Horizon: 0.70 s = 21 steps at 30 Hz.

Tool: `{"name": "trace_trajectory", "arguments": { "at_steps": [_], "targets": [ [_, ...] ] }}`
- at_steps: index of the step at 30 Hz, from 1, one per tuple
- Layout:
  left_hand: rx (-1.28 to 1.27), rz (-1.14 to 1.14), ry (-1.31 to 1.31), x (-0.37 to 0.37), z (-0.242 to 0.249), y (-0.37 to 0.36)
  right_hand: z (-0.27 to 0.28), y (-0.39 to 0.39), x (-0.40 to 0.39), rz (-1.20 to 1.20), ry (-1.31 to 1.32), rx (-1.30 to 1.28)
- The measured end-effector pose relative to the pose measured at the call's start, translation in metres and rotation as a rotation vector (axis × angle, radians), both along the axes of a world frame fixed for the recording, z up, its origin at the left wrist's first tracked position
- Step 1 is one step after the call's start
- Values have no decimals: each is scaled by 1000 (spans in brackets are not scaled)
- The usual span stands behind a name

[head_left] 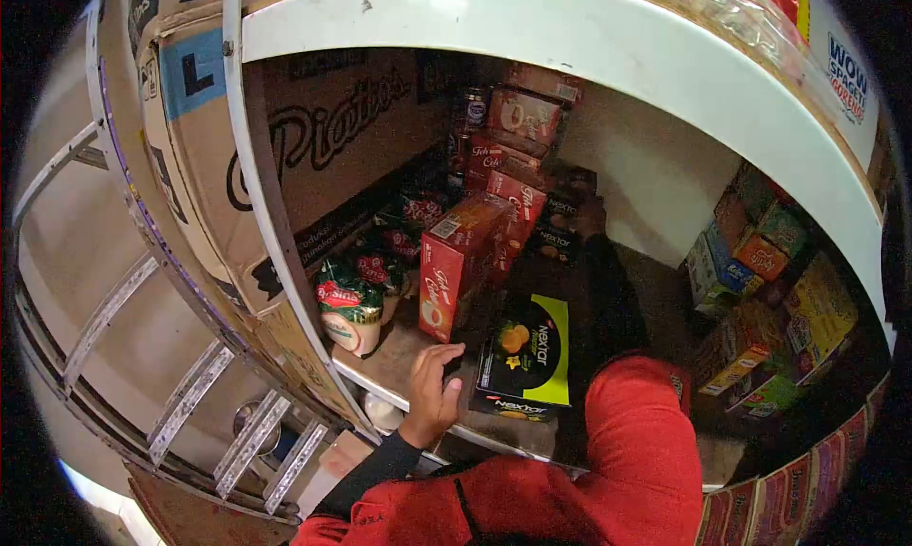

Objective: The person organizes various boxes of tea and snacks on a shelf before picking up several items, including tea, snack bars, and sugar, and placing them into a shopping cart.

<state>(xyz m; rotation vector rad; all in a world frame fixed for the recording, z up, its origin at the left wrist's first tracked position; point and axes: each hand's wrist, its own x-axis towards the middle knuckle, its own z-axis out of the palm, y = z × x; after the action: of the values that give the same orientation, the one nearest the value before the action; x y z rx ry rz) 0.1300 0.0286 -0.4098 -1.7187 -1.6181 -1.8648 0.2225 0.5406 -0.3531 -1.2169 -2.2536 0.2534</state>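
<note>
My left hand (432, 394) rests at the shelf's front edge, its fingers apart and holding nothing. Just beyond its fingertips stands a red tea box (442, 285), part of a row running back. Right of that hand lies a black and lime Nextar box (532, 348) on top of another Nextar box (513, 408). My right arm, in a red sleeve with a black undersleeve, reaches deep into the shelf. At its end my right hand (591, 218) is beside small black Nextar boxes (560, 209) at the back; shadow hides its fingers.
Green-topped Rosina packs (350, 299) stand at the left, before a Piattos carton (332, 118). Assorted boxes (760, 270) are stacked at the right. A white shelf edge (456, 21) curves overhead. A metal ladder (190, 403) leans on the left.
</note>
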Motion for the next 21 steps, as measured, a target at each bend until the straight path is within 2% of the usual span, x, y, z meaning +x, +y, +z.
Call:
{"name": "trace_trajectory", "arguments": {
  "at_steps": [3, 5, 8, 9, 10, 11, 13, 15, 17, 19, 20, 21],
  "targets": [
    [-17, -3, -4, -1, -1, 0, -11, 17, 12, 32, 30, -38],
    [-41, -50, 23, -1, 0, 0, 15, -44, 11, 16, 6, 13],
    [-120, -108, 119, 1, 8, 1, 52, -175, 24, 67, 12, 76],
    [-169, -121, 187, 2, 10, 1, 56, -211, 34, 127, 25, 55],
    [-260, -158, 238, 0, 9, 4, 46, -228, 48, 377, 203, 47],
    [-268, -171, 242, 2, 8, 6, 39, -246, 61, 302, 95, -94],
    [-471, -193, 121, 8, 8, 13, 29, -288, 87, 306, 28, -596],
    [-544, -231, 169, 10, 1, 20, -13, -315, 104, 345, 14, -948],
    [-443, -402, -5, 18, -6, 30, -5, -348, 113, 343, 260, -917],
    [-386, -358, 96, 27, 7, 36, -8, -348, 122, 436, 558, -1329],
    [-324, -302, 183, 29, 17, 40, -6, -350, 130, 463, 704, -1371],
    [-320, -309, 190, 32, 32, 46, 7, -354, 138, 461, 713, -1363]
  ]
}}
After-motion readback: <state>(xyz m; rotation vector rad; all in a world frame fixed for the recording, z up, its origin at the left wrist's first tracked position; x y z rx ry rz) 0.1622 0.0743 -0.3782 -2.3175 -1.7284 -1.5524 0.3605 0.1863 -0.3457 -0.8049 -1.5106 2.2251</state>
